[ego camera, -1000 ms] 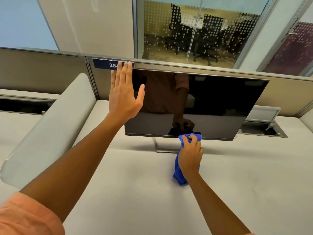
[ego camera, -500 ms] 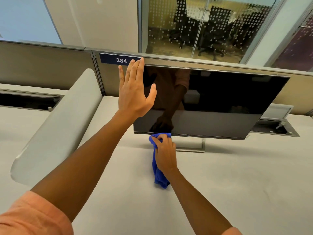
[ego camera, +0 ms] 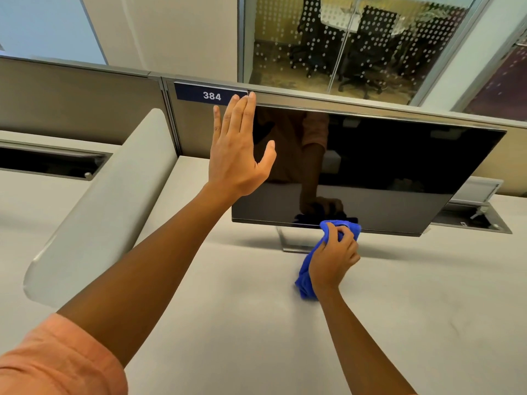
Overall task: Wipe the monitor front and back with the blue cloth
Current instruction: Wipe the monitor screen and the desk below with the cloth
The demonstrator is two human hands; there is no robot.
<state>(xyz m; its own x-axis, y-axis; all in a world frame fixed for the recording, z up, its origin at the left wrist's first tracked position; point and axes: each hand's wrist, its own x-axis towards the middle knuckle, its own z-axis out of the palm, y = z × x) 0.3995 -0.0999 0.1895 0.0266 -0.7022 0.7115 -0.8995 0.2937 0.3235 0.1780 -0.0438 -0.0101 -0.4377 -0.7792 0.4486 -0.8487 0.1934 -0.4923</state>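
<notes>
A black monitor (ego camera: 399,166) stands on a silver foot on the pale desk, its screen dark and reflecting my arms. My left hand (ego camera: 236,158) lies flat with straight fingers over the screen's upper left corner. My right hand (ego camera: 333,258) grips a bunched blue cloth (ego camera: 306,277) and holds its top against the bottom edge of the screen, near the middle. The rest of the cloth hangs down below my wrist. The monitor's back is hidden.
A grey partition (ego camera: 85,106) with a "384" plate (ego camera: 211,95) runs behind the monitor. A rounded grey divider (ego camera: 108,195) slants at the left. Open cable hatches (ego camera: 473,218) sit behind the monitor at the right and at the far left. Glass walls stand beyond.
My right hand slid the cloth along the screen's bottom edge, first left, then back to the right. My left hand stayed on the upper left corner.
</notes>
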